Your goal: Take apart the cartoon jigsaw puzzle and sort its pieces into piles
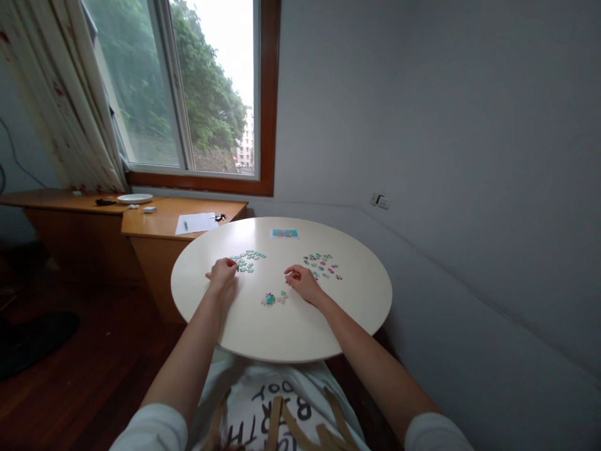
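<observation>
Small jigsaw puzzle pieces lie in groups on a round white table [253, 332]. My left hand [222, 273] is closed, its fingertips pinched at the near edge of the left group of green puzzle pieces [248, 255]. A puzzle piece [237, 267] shows at those fingertips. My right hand [303, 282] hovers beside the right group of mixed-colour puzzle pieces [323, 264], its fingers curved and thumb and forefinger slightly apart. Nothing shows between them. Nearer to me, between the hands, rests a small cluster of puzzle pieces [269, 299], with loose puzzle pieces [282, 297] at its right.
A blue picture card [284, 233] lies at the table's far side. Behind on the left, a wooden desk [154, 220] holds a white plate [134, 198], a paper sheet [195, 223] and keys [220, 217]. A wall [446, 219] stands along the right.
</observation>
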Demonstrator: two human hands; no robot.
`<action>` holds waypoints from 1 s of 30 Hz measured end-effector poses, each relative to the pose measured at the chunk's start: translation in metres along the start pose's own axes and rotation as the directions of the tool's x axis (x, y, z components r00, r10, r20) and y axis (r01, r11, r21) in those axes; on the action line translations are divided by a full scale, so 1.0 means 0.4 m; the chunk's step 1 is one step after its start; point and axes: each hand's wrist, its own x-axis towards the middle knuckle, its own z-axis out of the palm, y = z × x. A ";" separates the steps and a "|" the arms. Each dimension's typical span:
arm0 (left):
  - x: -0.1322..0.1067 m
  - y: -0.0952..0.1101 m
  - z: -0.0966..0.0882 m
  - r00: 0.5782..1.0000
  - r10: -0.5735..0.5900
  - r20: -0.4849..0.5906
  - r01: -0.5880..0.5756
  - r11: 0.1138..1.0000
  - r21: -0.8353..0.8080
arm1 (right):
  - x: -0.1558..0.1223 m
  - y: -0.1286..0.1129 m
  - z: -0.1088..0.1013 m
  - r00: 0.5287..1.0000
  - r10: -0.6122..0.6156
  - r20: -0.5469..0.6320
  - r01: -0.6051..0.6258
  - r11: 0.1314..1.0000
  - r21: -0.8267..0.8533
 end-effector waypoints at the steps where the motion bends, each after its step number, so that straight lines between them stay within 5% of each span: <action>1: -0.001 0.000 0.001 1.000 -0.001 0.004 0.001 1.000 0.012 | -0.002 -0.003 -0.001 1.000 -0.008 0.000 0.008 1.000 -0.031; 12: 0.019 -0.020 0.011 0.999 -0.031 -0.008 0.032 0.999 0.035 | -0.045 -0.071 0.003 0.970 -0.166 0.180 0.219 0.917 -0.334; 19: 0.014 -0.020 0.004 1.000 -0.011 -0.025 0.011 1.000 0.002 | -0.054 -0.052 0.022 0.922 -0.197 0.333 0.232 0.970 -0.068; 30: 0.006 -0.003 0.013 0.999 0.012 -0.053 -0.014 0.999 -0.052 | -0.050 -0.054 0.017 0.895 -0.171 0.412 0.184 0.983 0.007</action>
